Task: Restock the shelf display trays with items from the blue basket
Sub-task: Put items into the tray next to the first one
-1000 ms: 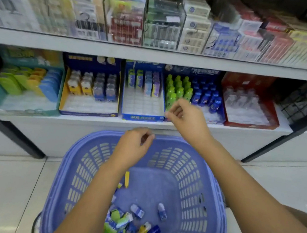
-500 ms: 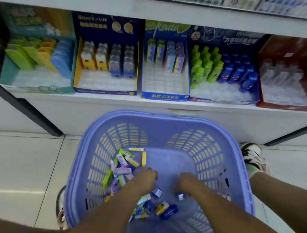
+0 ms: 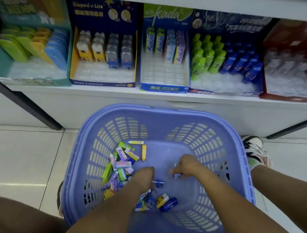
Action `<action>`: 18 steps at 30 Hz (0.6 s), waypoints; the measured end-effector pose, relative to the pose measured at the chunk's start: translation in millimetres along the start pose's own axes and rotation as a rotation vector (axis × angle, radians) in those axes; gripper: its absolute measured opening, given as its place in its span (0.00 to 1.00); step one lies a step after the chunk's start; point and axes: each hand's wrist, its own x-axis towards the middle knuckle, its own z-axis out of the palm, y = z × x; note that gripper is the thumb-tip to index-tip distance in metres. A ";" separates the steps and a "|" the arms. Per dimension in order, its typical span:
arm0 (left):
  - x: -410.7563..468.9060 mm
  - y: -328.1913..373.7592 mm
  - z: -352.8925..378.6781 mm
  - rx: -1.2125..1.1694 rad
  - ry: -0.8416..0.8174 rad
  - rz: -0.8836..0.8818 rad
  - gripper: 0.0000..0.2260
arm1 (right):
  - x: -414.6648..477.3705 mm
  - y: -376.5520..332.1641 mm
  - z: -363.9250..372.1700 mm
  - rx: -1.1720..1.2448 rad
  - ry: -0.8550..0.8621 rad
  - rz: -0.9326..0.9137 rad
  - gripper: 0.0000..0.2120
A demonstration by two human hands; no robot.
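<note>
The blue basket (image 3: 168,116) stands on the floor below the shelf. Several small coloured eraser packs (image 3: 121,164) lie heaped at its left, and a few blue and yellow ones (image 3: 167,203) lie nearer me. My left hand (image 3: 143,177) is down in the basket with fingers closed over a small blue item (image 3: 158,182). My right hand (image 3: 187,167) pinches a small blue-and-white item (image 3: 177,175) off the basket floor. Display trays line the shelf: the blue Kada tray (image 3: 164,87) in the middle, the green and blue bottle tray (image 3: 223,90) to its right.
Left on the shelf sit a teal tray (image 3: 31,80) with flat cases and a dark blue tray (image 3: 102,83) of yellow and grey figures; a red tray (image 3: 296,98) is at the right. My shoe (image 3: 255,150) rests on the white tiles beside the basket.
Both hands came down from the shelf into the basket and closed on small items. The view dropped and moved closer to the basket.
</note>
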 end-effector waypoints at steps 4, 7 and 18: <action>2.3 5.9 -20.1 -0.253 0.053 -0.036 0.05 | -32.4 -2.2 -29.7 0.012 0.143 -0.155 0.25; 0.9 12.1 -52.0 -0.454 0.144 -0.048 0.08 | -49.5 -2.0 -52.3 0.183 0.247 -0.253 0.20; -93.0 2.6 -213.8 -0.980 0.513 0.191 0.07 | -130.0 -77.3 -130.7 0.907 0.896 -0.875 0.09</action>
